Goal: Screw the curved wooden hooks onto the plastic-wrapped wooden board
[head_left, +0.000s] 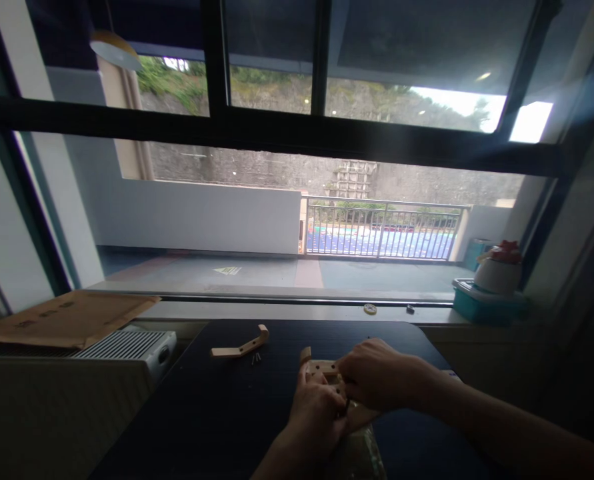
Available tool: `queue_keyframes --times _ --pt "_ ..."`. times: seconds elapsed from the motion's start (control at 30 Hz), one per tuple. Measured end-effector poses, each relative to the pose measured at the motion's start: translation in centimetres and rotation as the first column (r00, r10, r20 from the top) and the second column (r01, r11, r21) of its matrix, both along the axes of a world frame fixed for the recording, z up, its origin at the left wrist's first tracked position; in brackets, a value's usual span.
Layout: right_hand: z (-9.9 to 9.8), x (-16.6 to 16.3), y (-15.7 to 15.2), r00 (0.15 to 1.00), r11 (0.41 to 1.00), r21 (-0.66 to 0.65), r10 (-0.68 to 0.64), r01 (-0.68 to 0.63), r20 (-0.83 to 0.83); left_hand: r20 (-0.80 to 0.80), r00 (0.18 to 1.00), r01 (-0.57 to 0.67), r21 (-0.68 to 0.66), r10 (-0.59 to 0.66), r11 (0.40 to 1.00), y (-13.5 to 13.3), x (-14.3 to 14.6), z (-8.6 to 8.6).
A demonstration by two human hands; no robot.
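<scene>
While pressed close together low in the centre of the frame, clasping a pale wooden piece (pixel 321 366) with holes from both sides: curled around its near end with the left hand (pixel 319 407), fingers folded; pinching its right end with the right hand (pixel 377 381), knuckles up. Just over a dark table (pixel 201 413); touching it or not, hard to tell. Left of centre, flat on that table, a wooden bracket (pixel 240 347), small screws (pixel 255 359) just beside. Higher up, on the sill, a tape roll (pixel 370 309).

No legible text anywhere in view
</scene>
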State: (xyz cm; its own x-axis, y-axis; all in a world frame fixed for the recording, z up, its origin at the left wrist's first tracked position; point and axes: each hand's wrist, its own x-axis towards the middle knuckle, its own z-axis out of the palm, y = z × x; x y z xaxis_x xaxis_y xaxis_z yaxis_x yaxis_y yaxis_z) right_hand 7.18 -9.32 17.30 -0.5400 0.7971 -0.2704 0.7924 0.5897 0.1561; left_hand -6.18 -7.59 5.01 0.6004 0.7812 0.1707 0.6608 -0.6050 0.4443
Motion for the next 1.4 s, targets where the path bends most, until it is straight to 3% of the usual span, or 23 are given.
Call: queue_keyframes --times 0.2,0.3,0.43,0.7,0.97,1.2,1.4 --pt "1.6 -0.6 0.2 0.998 0.997 -0.052 0.058 -0.060 -0.031 -0.024 1.000 0.020 0.015 -0.019 1.000 -0.2 -0.1 0.3" --pt "0.9 -0.4 0.5 0.995 0.995 -0.033 0.090 -0.091 -0.038 -0.009 1.000 0.020 0.013 -0.020 1.000 -0.3 -0.1 0.4" --pt "-0.5 0.6 0.6 0.989 0.999 0.034 0.030 -0.026 -0.143 -0.002 1.000 0.010 0.024 -0.010 1.000 -0.3 -0.2 0.4" --pt "0.7 0.8 0.4 0.993 0.997 -0.048 0.048 -0.054 -0.112 -0.018 0.999 0.031 0.062 -0.030 0.998 -0.2 -0.1 0.4" --pt "-0.7 1.8 1.0 0.981 1.000 -0.021 -0.003 -0.001 -0.196 -0.039 0.999 0.016 0.044 -0.015 0.999 -0.3 -0.1 0.3" --pt "1.1 1.6 0.2 0.996 0.997 -0.070 0.012 -0.018 -0.087 -0.007 1.000 0.021 0.066 -0.021 0.998 -0.3 -0.2 0.3" --pt "-0.3 0.4 0.4 0.999 0.999 -0.010 0.046 -0.047 -0.023 -0.008 1.000 0.024 0.057 -0.024 0.998 -0.4 -0.1 0.4"
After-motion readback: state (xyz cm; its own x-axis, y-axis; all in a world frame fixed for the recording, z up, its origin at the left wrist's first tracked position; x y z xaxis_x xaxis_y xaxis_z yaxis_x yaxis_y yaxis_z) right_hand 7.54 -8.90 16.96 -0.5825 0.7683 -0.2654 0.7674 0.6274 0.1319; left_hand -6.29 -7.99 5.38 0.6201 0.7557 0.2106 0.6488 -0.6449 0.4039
